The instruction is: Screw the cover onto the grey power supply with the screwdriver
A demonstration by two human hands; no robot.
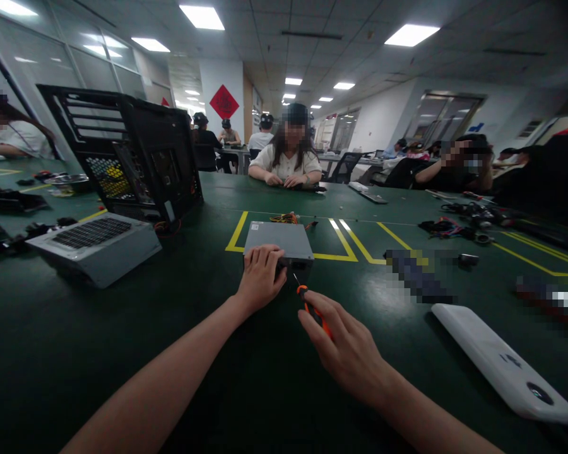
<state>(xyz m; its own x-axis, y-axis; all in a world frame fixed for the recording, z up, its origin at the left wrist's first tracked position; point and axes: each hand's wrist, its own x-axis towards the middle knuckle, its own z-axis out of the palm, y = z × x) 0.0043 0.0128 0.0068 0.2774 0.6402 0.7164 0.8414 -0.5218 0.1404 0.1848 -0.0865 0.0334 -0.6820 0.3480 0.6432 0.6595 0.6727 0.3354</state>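
Note:
A grey computer power supply [284, 236] lies on the green table in front of me, its near face towards me. My left hand [262, 271] grips its near left edge, fingers over the top and thumb against the near face. Between the fingers of my right hand [341, 334] is an orange and black screwdriver [303, 290]. The thin tip points up at the near face of the power supply; whether it touches a screw I cannot tell. Coloured cables [286, 218] come out behind the unit.
A second power supply [97, 246] and a black computer case [137, 151] stand to the left. On the right are a white casing [502, 362], a small dark cylinder [468, 259] and loose cables [447, 227]. A person [286, 154] sits across the table [208, 372].

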